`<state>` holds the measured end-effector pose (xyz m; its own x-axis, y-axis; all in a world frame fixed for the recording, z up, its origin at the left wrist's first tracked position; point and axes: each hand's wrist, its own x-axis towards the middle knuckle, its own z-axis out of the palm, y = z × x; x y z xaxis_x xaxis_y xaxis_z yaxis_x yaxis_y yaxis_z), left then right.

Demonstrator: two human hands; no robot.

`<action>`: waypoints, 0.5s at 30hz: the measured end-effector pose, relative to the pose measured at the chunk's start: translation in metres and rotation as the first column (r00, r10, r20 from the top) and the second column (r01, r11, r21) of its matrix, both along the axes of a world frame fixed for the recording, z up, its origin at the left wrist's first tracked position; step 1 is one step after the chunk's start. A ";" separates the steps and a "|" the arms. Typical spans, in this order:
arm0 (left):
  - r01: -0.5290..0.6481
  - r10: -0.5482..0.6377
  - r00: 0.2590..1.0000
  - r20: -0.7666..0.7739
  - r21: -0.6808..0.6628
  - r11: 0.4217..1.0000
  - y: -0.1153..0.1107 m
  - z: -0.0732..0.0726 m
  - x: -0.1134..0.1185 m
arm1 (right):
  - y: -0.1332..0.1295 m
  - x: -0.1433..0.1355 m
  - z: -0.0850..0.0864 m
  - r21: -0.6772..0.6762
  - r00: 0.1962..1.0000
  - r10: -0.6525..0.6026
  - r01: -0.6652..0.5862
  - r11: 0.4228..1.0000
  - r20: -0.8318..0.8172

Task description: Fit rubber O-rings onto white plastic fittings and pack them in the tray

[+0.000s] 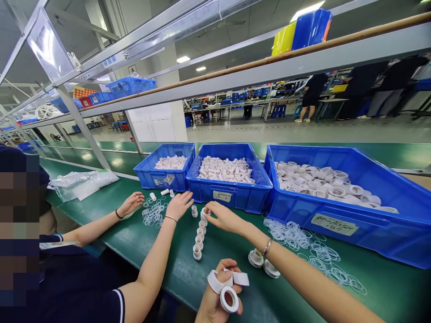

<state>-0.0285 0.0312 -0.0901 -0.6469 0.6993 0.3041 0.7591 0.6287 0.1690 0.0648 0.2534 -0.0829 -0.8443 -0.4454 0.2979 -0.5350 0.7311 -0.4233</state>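
Observation:
My left hand (211, 296) is in the lower middle, its fingers curled around several white plastic rings (229, 299). Farther forward, my right hand (227, 218) has its fingertips closed on a white plastic fitting (204, 213) at the far end of a row. Nearer in that row stand several flanged white fittings (199, 242), upright on the green table (182, 269). Two larger white fittings (256, 258) sit below my right forearm, beside its wrist. Thin clear rings (303, 242) lie in a loose heap to the right of that arm.
Three blue bins (222, 196) of white parts line the table's back. On the left, a co-worker's hands (178, 206) reach near small fittings (194, 211) and more clear rings (154, 211). Plastic bags (84, 183) lie beyond. A metal shelf (235, 72) spans overhead.

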 end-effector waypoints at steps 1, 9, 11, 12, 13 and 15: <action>0.015 -0.015 1.000 0.002 -0.023 1.000 0.007 -0.007 -0.004 | -0.004 -0.005 -0.003 0.034 1.000 0.014 -0.014 0.999 -0.005; -0.180 0.182 0.982 0.045 -0.048 0.982 -0.132 0.010 -0.033 | 0.002 -0.012 -0.007 0.301 0.999 0.033 -0.032 0.953 0.001; -0.230 0.232 0.970 0.071 -0.036 0.972 -0.176 0.021 -0.045 | 0.010 -0.006 -0.002 0.339 1.000 0.024 -0.026 0.940 0.009; -0.248 0.249 0.965 0.080 -0.029 0.968 -0.190 0.024 -0.049 | 0.015 -0.002 0.000 0.354 1.000 0.016 -0.020 0.935 0.013; -0.261 0.261 0.961 0.085 -0.022 0.965 -0.197 0.026 -0.051 | 0.021 0.003 0.002 0.365 1.000 0.005 -0.012 0.931 0.018; -0.275 0.275 0.958 0.080 -0.008 0.961 -0.192 0.026 -0.048 | 0.037 0.015 0.004 0.382 0.999 -0.020 0.006 0.924 0.033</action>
<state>-0.0766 -0.1611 -0.0637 -0.8364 0.4901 0.2454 0.5408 0.8108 0.2240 0.0794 0.2907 -0.0785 -0.8579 -0.5081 0.0768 -0.5139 0.8480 -0.1296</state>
